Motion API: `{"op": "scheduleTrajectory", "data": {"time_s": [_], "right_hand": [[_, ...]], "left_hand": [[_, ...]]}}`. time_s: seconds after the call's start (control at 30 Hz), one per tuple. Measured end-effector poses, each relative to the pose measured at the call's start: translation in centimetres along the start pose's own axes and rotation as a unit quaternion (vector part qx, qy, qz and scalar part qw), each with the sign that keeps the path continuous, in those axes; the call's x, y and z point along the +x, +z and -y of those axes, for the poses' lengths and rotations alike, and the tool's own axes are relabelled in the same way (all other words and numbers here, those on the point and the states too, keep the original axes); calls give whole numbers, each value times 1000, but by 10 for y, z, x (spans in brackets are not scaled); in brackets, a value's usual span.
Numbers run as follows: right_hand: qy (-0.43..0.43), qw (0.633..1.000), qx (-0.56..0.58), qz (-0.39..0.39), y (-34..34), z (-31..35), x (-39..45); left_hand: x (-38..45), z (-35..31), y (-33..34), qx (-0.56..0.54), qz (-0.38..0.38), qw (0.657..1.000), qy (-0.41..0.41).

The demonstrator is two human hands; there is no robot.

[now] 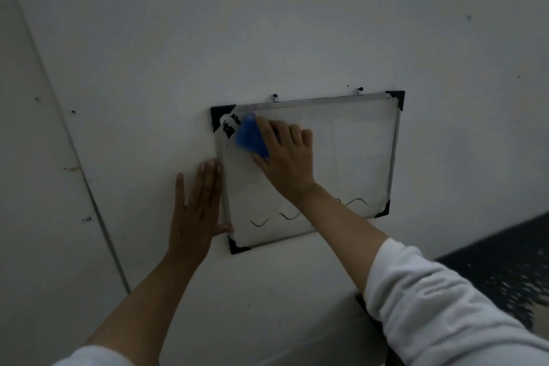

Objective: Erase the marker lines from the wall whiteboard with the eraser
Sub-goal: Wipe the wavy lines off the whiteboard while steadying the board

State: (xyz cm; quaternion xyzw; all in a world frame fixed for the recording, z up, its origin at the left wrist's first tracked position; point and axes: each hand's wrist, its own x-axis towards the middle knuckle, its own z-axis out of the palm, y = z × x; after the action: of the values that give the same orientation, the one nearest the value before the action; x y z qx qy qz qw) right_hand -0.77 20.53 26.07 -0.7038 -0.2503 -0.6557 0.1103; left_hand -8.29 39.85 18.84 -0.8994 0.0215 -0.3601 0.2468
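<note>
A small whiteboard [356, 151] with a metal frame and black corner caps hangs tilted on a pale wall. My right hand [289, 157] presses a blue eraser [249, 135] against the board's upper left area, next to some black print. A dark wavy marker line [286, 215] runs along the bottom of the board, partly hidden by my right forearm. My left hand [197, 205] lies flat on the wall with fingers spread, its thumb touching the board's left frame edge.
Two small hooks [275, 97] hold the board's top edge. A vertical seam [98, 217] runs down the wall at the left. A dark patterned surface [505, 270] fills the lower right corner.
</note>
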Motion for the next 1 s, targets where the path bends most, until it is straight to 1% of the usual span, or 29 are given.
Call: {"op": "scheduleTrajectory", "data": {"time_s": [0.03, 0.07, 0.1, 0.17, 0.2, 0.23, 0.27, 0.3, 0.37, 0.4, 0.43, 0.47, 0.5, 0.53, 0.57, 0.63, 0.67, 0.7, 0.73, 0.77, 0.83, 0.87, 0.9, 0.93, 0.97, 1.0], "right_hand": [[-19, 1000, 0, 5, 2, 7, -16], [-61, 998, 0, 23, 3, 15, -37], [-122, 991, -2, 50, 3, 20, -61], [-246, 963, -13, 106, 3, 21, -95], [-284, 951, -11, 122, 3, 17, -95], [-302, 945, -13, 125, 2, 12, -85], [-293, 949, -19, 113, 2, 10, -68], [-253, 963, -22, 91, 2, 9, -47], [-122, 992, -11, 43, -1, 7, -3], [-70, 997, -3, 24, -1, 9, 10], [-40, 999, 5, 12, 0, 12, 12], [-31, 999, 10, 6, 2, 17, 4], [-41, 999, 12, 14, 3, 21, -12], [-75, 997, 11, 33, 4, 25, -33], [-131, 989, 7, 63, 4, 27, -57], [-247, 961, -8, 122, 1, 25, -90], [-287, 948, -12, 134, 0, 20, -91], [-309, 941, -19, 135, 0, 14, -80], [-304, 945, -29, 121, 1, 11, -65], [-263, 959, -33, 98, 1, 10, -46], [-115, 992, -6, 53, 1, 9, -10], [-58, 998, 8, 38, 2, 11, -2], [-26, 999, 17, 31, 5, 16, -4], [-19, 999, 21, 29, 7, 20, -14], [-36, 998, 22, 36, 8, 24, -31], [-74, 996, 22, 49, 7, 26, -53]], "left_hand": [[0, 0, 0, 2, 3, 1000, -7], [1, -1, 1, 5, 6, 1000, -12], [1, -2, 0, 7, 10, 1000, -16], [0, -3, -1, 6, 15, 1000, -20], [0, -4, -1, 4, 15, 1000, -21], [-1, -3, -1, 3, 14, 1000, -22], [-1, -3, 0, -1, 13, 1000, -22], [-1, -3, 1, -6, 11, 1000, -22], [-1, -3, 3, -13, 13, 999, -28], [-1, -3, 3, -12, 19, 999, -33], [-1, -3, 3, -12, 23, 999, -37], [-2, -3, 3, -14, 23, 999, -39], [-2, -3, 4, -17, 19, 999, -38], [-2, -3, 4, -19, 15, 999, -38], [-3, -4, 4, -19, 15, 999, -38], [-3, -5, 3, -18, 14, 999, -42], [-4, -5, 3, -16, 11, 999, -44], [-3, -5, 2, -13, 9, 999, -42], [-3, -5, 3, -11, 7, 999, -40], [-3, -4, 3, -12, 6, 999, -36], [-2, -3, 5, -17, 2, 999, -29], [-2, -2, 5, -16, 2, 1000, -25], [-1, -2, 5, -14, 3, 1000, -20], [0, -1, 4, -10, 2, 1000, -15], [1, -1, 4, -5, 0, 1000, -9], [2, 0, 4, 0, -3, 1000, -3]]}}
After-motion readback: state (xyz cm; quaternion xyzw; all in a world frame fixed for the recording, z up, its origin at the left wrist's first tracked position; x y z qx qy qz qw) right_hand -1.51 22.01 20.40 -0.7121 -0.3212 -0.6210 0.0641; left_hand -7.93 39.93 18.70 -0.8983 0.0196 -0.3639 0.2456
